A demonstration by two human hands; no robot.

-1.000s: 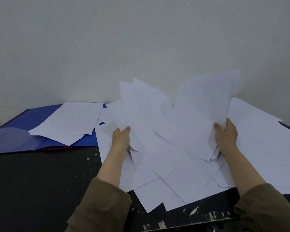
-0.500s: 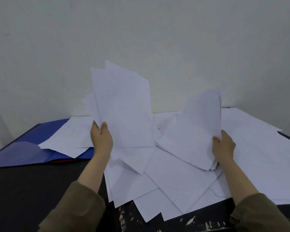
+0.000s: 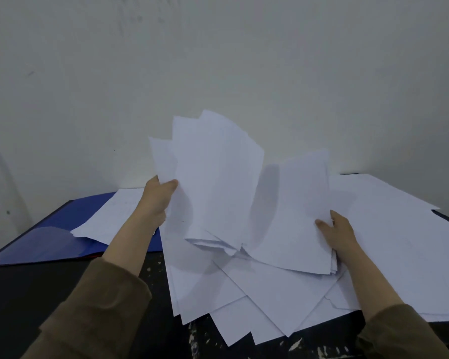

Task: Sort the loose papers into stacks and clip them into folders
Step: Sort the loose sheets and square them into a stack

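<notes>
Loose white papers lie spread in a messy pile over the middle and right of the dark table. My left hand grips a bunch of white sheets by their left edge and holds them upright above the pile. My right hand grips a second bunch of sheets by its right edge, tilted, with its lower edge near the pile. The two bunches meet at their lower edges. A blue folder lies open at the back left with several white sheets on it.
A pale wall rises right behind the table. The table's front edge shows chipped paint. Bare dark tabletop lies at the front left, in front of the folder. More papers cover the far right up to the table's edge.
My left hand has carried its bunch of sheets to the right, up against the bunch in my right hand. My right hand has stayed roughly in place.
</notes>
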